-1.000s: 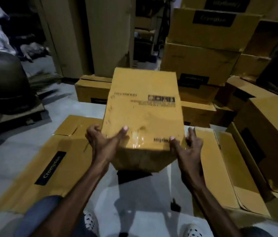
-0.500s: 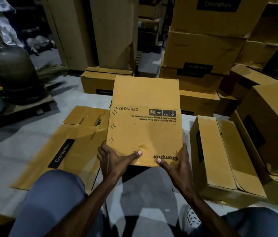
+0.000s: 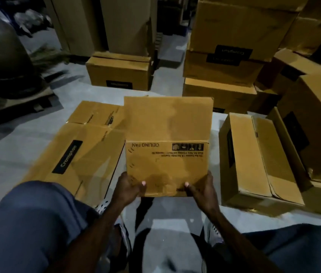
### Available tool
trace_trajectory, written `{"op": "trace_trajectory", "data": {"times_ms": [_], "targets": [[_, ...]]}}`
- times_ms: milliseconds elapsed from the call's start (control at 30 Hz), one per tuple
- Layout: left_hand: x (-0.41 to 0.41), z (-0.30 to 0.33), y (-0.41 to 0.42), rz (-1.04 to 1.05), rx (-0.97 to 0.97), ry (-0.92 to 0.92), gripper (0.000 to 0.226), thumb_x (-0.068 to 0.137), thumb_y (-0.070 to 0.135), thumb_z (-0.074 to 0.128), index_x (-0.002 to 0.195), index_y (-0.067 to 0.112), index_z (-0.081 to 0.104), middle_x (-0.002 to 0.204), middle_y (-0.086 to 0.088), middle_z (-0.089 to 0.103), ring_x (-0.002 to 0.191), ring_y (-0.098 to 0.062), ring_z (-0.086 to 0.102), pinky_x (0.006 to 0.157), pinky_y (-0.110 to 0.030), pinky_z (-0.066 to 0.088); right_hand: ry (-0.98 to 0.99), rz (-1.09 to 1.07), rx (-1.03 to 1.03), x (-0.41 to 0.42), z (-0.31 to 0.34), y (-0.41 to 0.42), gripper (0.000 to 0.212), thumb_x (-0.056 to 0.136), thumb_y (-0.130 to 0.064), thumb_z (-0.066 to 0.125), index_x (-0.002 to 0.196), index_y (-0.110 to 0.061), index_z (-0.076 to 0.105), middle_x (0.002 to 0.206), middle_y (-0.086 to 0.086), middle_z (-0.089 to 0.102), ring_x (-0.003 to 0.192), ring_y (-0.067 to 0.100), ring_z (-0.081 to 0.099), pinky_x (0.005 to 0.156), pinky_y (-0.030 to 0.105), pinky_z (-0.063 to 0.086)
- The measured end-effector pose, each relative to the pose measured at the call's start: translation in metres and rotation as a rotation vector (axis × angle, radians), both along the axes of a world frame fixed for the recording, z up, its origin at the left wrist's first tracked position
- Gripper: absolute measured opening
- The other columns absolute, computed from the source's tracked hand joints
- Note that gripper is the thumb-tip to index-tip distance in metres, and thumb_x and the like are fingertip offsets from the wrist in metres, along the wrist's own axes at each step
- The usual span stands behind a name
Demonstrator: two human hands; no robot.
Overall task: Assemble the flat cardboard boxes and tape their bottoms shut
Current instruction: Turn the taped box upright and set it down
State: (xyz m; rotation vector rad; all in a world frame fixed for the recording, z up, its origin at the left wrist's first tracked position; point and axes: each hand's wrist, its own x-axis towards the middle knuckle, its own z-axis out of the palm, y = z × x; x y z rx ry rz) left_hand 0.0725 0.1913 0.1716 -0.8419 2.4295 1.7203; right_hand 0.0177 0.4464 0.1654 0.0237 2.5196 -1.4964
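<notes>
- Evidently the ceiling-fan carton (image 3: 167,154) had just come down: a second before, it was held up with its taped bottom towards the camera, and now it sat low between the knees with a printed side panel facing up.
- Both hands gripped its near edge. The left hand (image 3: 128,189) held the near-left corner and the right hand (image 3: 202,189) the near-right corner, each with its thumb on top and its fingers curled underneath.
- Beyond the grip, a plain top flap (image 3: 168,118) stood open past the fold line, pointing away from the person.
- A glossy strip by the thumbs looked like tape wrapping up from the bottom, so I judged this carton assembled and sealed, ready to be set aside.
- Just left of the grip a flattened Crompton box (image 3: 76,150) lay on the floor (image 3: 7,138), probably the next one to be erected.
- Right of the grip, near but apart, a made-up box (image 3: 254,158) lay on its side; stacked cartons (image 3: 226,34) rose well beyond.
</notes>
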Motion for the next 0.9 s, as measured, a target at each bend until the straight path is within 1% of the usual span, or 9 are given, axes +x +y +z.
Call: {"op": "trace_trajectory", "data": {"times_ms": [133, 267, 433, 500, 567, 633, 733, 833, 900], "targets": [[-0.012, -0.002, -0.002, 0.041, 0.251, -0.167, 0.014, 0.087, 0.008, 0.069, 0.100, 0.011, 0.068, 0.103, -0.008, 0.067, 0.090, -0.023, 0.062, 0.075, -0.029, 0.049, -0.127, -0.066, 0.041, -0.019, -0.018, 0.013, 0.057, 0.085, -0.045, 0.072, 0.131, -0.019, 0.051, 0.123, 0.004, 0.065, 0.113, 0.030, 0.061, 0.089, 0.041, 0.053], [-0.001, -0.016, -0.002, 0.061, 0.230, -0.234, 0.028, 0.080, -0.015, 0.065, 0.106, -0.004, 0.068, 0.100, -0.011, 0.066, 0.082, -0.022, 0.060, 0.056, -0.020, 0.051, -0.196, -0.025, 0.086, -0.023, -0.031, 0.025, 0.067, 0.076, -0.027, 0.084, 0.133, -0.019, 0.051, 0.119, 0.003, 0.065, 0.110, 0.028, 0.061, 0.094, 0.048, 0.052], [0.009, -0.050, -0.014, -0.093, 0.092, -0.419, 0.037, 0.069, -0.021, 0.070, 0.104, -0.015, 0.063, 0.096, -0.017, 0.061, 0.092, -0.032, 0.062, 0.078, -0.044, 0.056, -0.282, 0.088, 0.183, -0.004, -0.051, 0.038, 0.071, 0.074, -0.018, 0.085, 0.135, -0.007, 0.050, 0.117, 0.008, 0.063, 0.116, 0.032, 0.059, 0.097, 0.046, 0.051], [0.014, -0.062, -0.015, -0.155, 0.047, -0.439, 0.027, 0.076, -0.020, 0.064, 0.101, -0.013, 0.061, 0.094, -0.016, 0.056, 0.085, -0.028, 0.058, 0.071, -0.037, 0.053, -0.323, 0.093, 0.199, -0.002, -0.052, 0.043, 0.081, 0.074, -0.021, 0.086, 0.142, -0.007, 0.044, 0.129, 0.014, 0.062, 0.121, 0.033, 0.057, 0.101, 0.044, 0.048], [0.015, -0.067, -0.019, -0.150, -0.004, -0.423, 0.017, 0.086, -0.012, 0.056, 0.099, -0.003, 0.062, 0.093, -0.014, 0.055, 0.079, -0.025, 0.057, 0.065, -0.027, 0.047, -0.347, 0.118, 0.214, -0.003, -0.047, 0.047, 0.094, 0.072, -0.027, 0.086, 0.149, -0.010, 0.035, 0.142, 0.016, 0.053, 0.126, 0.033, 0.053, 0.104, 0.046, 0.046], [0.012, -0.070, -0.027, -0.095, -0.066, -0.384, 0.022, 0.091, -0.004, 0.052, 0.096, 0.003, 0.071, 0.094, -0.012, 0.056, 0.085, -0.027, 0.058, 0.074, -0.027, 0.042, -0.274, 0.177, 0.212, -0.007, -0.039, 0.050, 0.105, 0.069, -0.030, 0.087, 0.153, -0.015, 0.027, 0.148, 0.010, 0.045, 0.127, 0.029, 0.051, 0.104, 0.046, 0.046], [-0.002, -0.062, -0.033, 0.145, 0.020, -0.219, 0.039, 0.096, 0.017, 0.054, 0.059, 0.016, 0.062, 0.076, -0.012, 0.050, 0.067, -0.021, 0.047, 0.070, -0.032, 0.034, -0.021, 0.373, 0.289, -0.015, -0.009, 0.043, 0.100, 0.074, -0.026, 0.085, 0.154, -0.023, 0.025, 0.153, -0.001, 0.034, 0.134, 0.020, 0.038, 0.106, 0.043, 0.045], [-0.020, -0.025, -0.016, 0.130, 0.099, -0.120, 0.044, 0.090, 0.056, 0.057, 0.065, 0.021, 0.050, 0.064, -0.003, 0.044, 0.055, -0.015, 0.040, 0.061, -0.028, 0.030, 0.146, 0.749, 0.511, -0.026, 0.018, 0.018, 0.087, 0.082, -0.044, 0.074, 0.153, -0.031, 0.025, 0.160, -0.003, 0.024, 0.144, 0.021, 0.028, 0.112, 0.043, 0.037], [-0.026, -0.011, -0.001, -0.017, 0.021, -0.079, 0.031, 0.087, 0.049, 0.065, 0.082, 0.018, 0.062, 0.076, 0.000, 0.057, 0.069, -0.014, 0.053, 0.068, -0.026, 0.039, 0.190, 1.010, 0.671, -0.030, 0.024, -0.004, 0.078, 0.086, -0.059, 0.061, 0.152, -0.035, 0.028, 0.162, -0.007, 0.022, 0.150, 0.019, 0.012, 0.118, 0.046, 0.024]]}}
